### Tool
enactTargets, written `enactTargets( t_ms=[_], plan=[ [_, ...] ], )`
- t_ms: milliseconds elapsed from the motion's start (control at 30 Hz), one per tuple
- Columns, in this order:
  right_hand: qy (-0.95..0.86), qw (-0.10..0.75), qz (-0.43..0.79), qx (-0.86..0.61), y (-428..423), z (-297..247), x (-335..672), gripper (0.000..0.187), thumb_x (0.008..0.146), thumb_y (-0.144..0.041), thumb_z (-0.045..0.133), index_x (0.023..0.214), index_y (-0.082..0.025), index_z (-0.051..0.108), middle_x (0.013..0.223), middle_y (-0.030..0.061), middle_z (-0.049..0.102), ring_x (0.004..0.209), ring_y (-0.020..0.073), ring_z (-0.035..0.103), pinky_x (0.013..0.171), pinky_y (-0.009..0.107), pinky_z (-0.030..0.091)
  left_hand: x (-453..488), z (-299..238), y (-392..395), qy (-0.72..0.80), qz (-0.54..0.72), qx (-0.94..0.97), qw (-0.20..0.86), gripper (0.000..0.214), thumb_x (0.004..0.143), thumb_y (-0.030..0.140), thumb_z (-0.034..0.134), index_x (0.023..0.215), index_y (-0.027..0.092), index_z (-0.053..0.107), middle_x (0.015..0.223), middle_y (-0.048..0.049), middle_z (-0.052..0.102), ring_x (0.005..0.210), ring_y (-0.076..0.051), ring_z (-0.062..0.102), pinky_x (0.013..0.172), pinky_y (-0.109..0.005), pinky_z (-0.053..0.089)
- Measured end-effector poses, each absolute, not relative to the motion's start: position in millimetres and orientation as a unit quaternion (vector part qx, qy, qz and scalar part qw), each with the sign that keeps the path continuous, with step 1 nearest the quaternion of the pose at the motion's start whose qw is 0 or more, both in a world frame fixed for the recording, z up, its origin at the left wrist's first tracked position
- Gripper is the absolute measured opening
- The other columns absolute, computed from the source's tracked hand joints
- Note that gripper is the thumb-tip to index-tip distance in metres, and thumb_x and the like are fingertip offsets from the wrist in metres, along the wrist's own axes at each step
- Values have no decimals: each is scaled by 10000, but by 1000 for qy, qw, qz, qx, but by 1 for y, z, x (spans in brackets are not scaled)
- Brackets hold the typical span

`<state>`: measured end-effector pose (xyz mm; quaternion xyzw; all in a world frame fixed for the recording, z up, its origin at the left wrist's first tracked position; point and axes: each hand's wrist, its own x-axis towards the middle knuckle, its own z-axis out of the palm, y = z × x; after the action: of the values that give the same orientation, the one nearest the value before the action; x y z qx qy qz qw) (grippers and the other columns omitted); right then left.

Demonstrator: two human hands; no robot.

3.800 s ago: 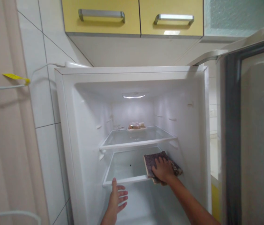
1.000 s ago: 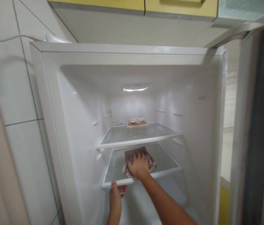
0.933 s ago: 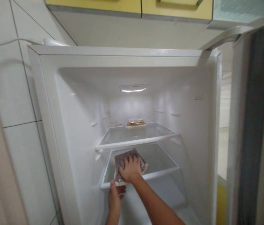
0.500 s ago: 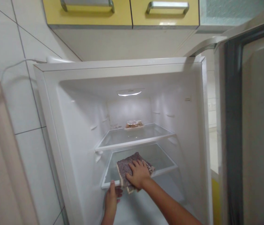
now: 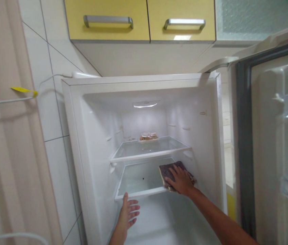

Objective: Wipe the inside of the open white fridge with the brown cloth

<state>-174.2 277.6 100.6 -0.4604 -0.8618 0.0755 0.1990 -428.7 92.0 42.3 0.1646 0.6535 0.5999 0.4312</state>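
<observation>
My right hand [image 5: 181, 181] — fingers spread on folded dark cloth [image 5: 166, 170], lower shelf [image 5: 133, 178], right side; my left hand [image 5: 127, 214] — fingers parted, near shelf's front edge.

2 yellow cabinet doors [image 5: 140, 20] overhead; white tiled wall [image 5: 57, 163].

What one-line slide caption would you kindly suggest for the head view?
Right hand on a dark folded cloth on the lower shelf of an open fridge, left hand open near the shelf edge.
</observation>
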Motion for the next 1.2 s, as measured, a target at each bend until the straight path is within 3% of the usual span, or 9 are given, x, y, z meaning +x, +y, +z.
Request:
enactTargets(
  t_ms=[100, 167, 300, 433, 567, 700, 867, 1100, 1200],
  plan=[
    [-916, 154, 83, -360, 274, 95, -154, 899, 804, -640, 601, 1574, -256, 343, 1707, 104, 224, 1569, 349, 216, 1265, 598, 133, -428, 42, 93, 651, 598, 162, 438, 764, 757, 894, 360, 910, 210, 665, 959, -110, 757, 745, -213, 681, 608, -303, 470],
    [-941, 122, 68, -308, 273, 92, -142, 1033, 697, -469, 734, 1597, -249, 277, 1711, 104, 207, 1572, 345, 207, 1276, 593, 106, -426, 42, 93, 647, 601, 160, 442, 759, 775, 882, 349, 909, 207, 671, 937, -103, 753, 737, -205, 674, 594, -290, 457],
    [-931, 123, 76, -335, 267, 94, -141, 813, 769, -201, 543, 1562, -236, 370, 1668, 71, 342, 1560, 282, 263, 1283, 570, 106, -425, 45, 94, 640, 600, 156, 454, 733, 849, 818, 306, 889, 196, 690, 853, -75, 733, 711, -175, 652, 582, -258, 426],
    [-887, 177, 131, -406, 247, 99, -169, 623, 865, -258, 431, 1484, -239, 500, 1582, 68, 490, 1507, 297, 371, 1263, 602, 137, -424, 45, 97, 632, 603, 151, 463, 740, 885, 784, 263, 858, 189, 702, 801, -66, 723, 681, -163, 636, 579, -252, 413],
    [-888, 197, 142, -391, 219, 102, -211, 615, 845, -294, 476, 1457, -276, 533, 1561, 48, 520, 1502, 324, 366, 1252, 625, 120, -423, 36, 107, 609, 628, 149, 461, 745, 898, 761, 247, 832, 181, 709, 754, -66, 718, 661, -167, 631, 593, -267, 416],
    [-914, 165, 188, -318, 195, 113, -263, 635, 848, -353, 488, 1480, -296, 502, 1610, 44, 454, 1533, 324, 303, 1249, 655, 70, -423, 24, 119, 598, 658, 127, 439, 785, 796, 859, 294, 792, 182, 692, 749, -94, 734, 664, -206, 653, 622, -317, 433],
    [-939, 100, 218, -245, 201, 130, -323, 636, 837, -414, 504, 1469, -336, 512, 1647, 30, 393, 1546, 320, 281, 1240, 659, 138, -428, 11, 131, 609, 663, 119, 418, 807, 639, 956, 353, 708, 199, 625, 736, -126, 744, 713, -267, 682, 661, -378, 456],
    [-944, 76, 193, -255, 243, 132, -397, 684, 860, -405, 474, 1533, -302, 415, 1688, 61, 300, 1562, 334, 230, 1241, 674, 109, -446, -15, 144, 618, 654, 130, 417, 857, 592, 977, 329, 634, 178, 632, 764, -178, 752, 725, -266, 675, 611, -352, 451],
    [-942, 77, 187, -267, 261, 132, -423, 671, 871, -392, 455, 1533, -294, 413, 1686, 62, 306, 1562, 335, 228, 1236, 667, 141, -448, -28, 145, 584, 691, 156, 397, 809, 615, 934, 410, 768, 181, 664, 769, -148, 766, 718, -248, 685, 581, -318, 442]
  ],
)
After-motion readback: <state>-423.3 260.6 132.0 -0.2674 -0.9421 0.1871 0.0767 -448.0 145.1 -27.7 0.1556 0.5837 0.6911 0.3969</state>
